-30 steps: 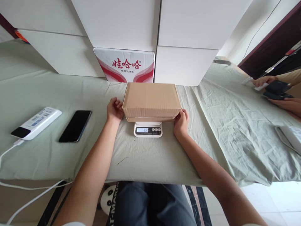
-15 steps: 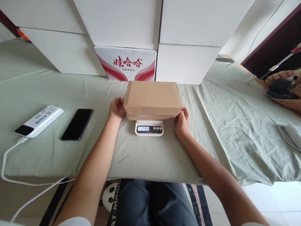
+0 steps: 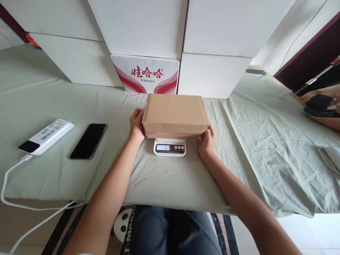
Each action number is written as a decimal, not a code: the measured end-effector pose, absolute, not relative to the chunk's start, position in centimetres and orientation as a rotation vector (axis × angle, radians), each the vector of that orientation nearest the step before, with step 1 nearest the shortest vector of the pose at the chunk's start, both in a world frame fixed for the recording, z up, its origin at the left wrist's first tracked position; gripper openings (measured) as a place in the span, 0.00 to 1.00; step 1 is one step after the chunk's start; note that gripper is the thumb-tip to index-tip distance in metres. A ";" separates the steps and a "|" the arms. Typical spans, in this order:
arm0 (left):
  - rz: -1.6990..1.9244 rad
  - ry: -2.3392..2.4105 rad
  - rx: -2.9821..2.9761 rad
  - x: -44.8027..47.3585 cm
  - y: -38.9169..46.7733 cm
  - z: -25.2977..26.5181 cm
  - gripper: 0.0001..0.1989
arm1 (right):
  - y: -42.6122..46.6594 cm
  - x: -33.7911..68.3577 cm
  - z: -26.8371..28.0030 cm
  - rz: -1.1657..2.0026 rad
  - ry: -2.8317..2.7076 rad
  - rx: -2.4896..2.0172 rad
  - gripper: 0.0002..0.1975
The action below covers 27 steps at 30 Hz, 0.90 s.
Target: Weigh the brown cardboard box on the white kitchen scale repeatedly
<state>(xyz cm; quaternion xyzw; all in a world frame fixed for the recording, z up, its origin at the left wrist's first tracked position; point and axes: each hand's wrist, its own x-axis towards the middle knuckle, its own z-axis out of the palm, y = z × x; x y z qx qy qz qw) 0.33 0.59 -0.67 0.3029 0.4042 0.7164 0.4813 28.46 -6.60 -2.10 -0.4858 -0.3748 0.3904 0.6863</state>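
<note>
Your left hand (image 3: 137, 124) and right hand (image 3: 207, 142) grasp opposite ends of a faintly ribbed, rectangular cardboard box (image 3: 174, 112), its edges overhanging the round-cornered white scale (image 3: 170, 153) beneath; wrinkled green cloth (image 3: 172, 187) leaves room between left hand and glossy phone (image 3: 88, 141).

Reads what looks like 51 on the display (image 3: 163, 147) of the scale (image 3: 173, 153). Carries red 娃哈哈® over small 饮用纯净水 on the white box (image 3: 147, 78). Shows AT-MAKIN on the dark strip (image 3: 130, 231) beside a panda face (image 3: 121, 223). Blurs past reading on the white charger's label (image 3: 47, 132).
</note>
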 end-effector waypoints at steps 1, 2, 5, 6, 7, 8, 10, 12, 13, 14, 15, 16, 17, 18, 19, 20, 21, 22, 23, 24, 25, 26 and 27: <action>1.785 1.000 0.741 0.7 0.3 -0.5 0.22 | -6.7 28.4 -1.9 0.864 -0.841 -1.085 0.10; 1.821 1.011 0.760 1.0 0.1 -0.3 0.20 | -6.7 28.3 -1.7 0.857 -0.841 -1.082 0.11; 1.883 1.035 0.840 1.2 0.0 -0.6 0.17 | -6.8 28.0 -1.5 0.825 -0.844 -1.072 0.11; 1.891 1.041 0.870 1.1 0.1 -0.8 0.16 | -6.8 28.0 -1.5 0.811 -0.854 -1.068 0.11; 1.896 1.043 0.904 1.0 0.1 -1.1 0.16 | -6.8 28.0 -1.6 0.797 -0.865 -1.063 0.11; 1.899 1.034 0.942 1.0 0.2 -1.4 0.16 | -6.8 28.0 -1.6 0.784 -0.874 -1.055 0.11; 1.900 0.975 1.016 1.1 0.3 -1.9 0.21 | -6.7 28.0 -1.8 0.781 -0.898 -1.020 0.13; 1.883 0.905 1.058 1.4 0.4 -2.2 0.29 | -6.6 27.9 -1.7 0.809 -0.932 -0.963 0.16; 1.866 0.878 1.069 1.5 0.4 -2.3 0.32 | -6.6 27.8 -1.5 0.830 -0.953 -0.931 0.18; 1.844 0.861 1.083 1.7 0.6 -2.4 0.36 | -6.6 27.7 -1.3 0.852 -0.976 -0.900 0.19; 1.819 0.853 1.105 1.7 0.8 -2.5 0.39 | -6.5 27.6 -1.0 0.875 -0.999 -0.872 0.20; 1.796 0.855 1.136 1.7 1.0 -2.6 0.41 | -6.4 27.5 -0.7 0.898 -1.021 -0.847 0.20; 1.776 0.866 1.180 1.6 1.4 -2.8 0.43 | -6.1 27.5 -0.4 0.923 -1.038 -0.825 0.20; 1.772 0.897 1.224 1.3 1.8 -3.0 0.44 | -5.8 27.5 -0.2 0.952 -1.053 -0.808 0.19; 1.787 0.950 1.270 1.0 2.3 -3.4 0.45 | -5.2 27.5 0.0 0.977 -1.062 -0.797 0.18; 1.797 1.014 1.321 0.6 2.8 -3.8 0.45 | -4.5 27.6 0.1 1.006 -1.065 -0.798 0.17; 1.796 1.077 1.357 0.2 3.3 -4.2 0.45 | -3.6 27.8 0.0 1.039 -1.071 -0.801 0.16; 1.780 1.128 1.374 -0.2 3.7 -4.6 0.46 | -2.5 27.9 -0.1 1.052 -1.080 -0.809 0.16; 1.755 1.153 1.383 -0.6 4.2 -5.1 0.47 | -1.3 28.1 -0.4 1.062 -1.085 -0.819 0.16; 1.729 1.160 1.392 -0.9 4.5 -5.5 0.47 | -0.1 28.2 -0.8 1.063 -1.093 -0.836 0.16; 1.708 1.160 1.409 -1.1 4.9 -5.9 0.47 | 1.0 28.3 -1.2 1.062 -1.104 -0.856 0.16; 1.684 1.156 1.430 -1.3 5.2 -6.3 0.45 | 2.1 28.3 -1.7 1.061 -1.112 -0.870 0.16; 1.661 1.150 1.448 -1.3 5.5 -6.6 0.44 | 3.0 28.3 -2.2 1.064 -1.111 -0.879 0.16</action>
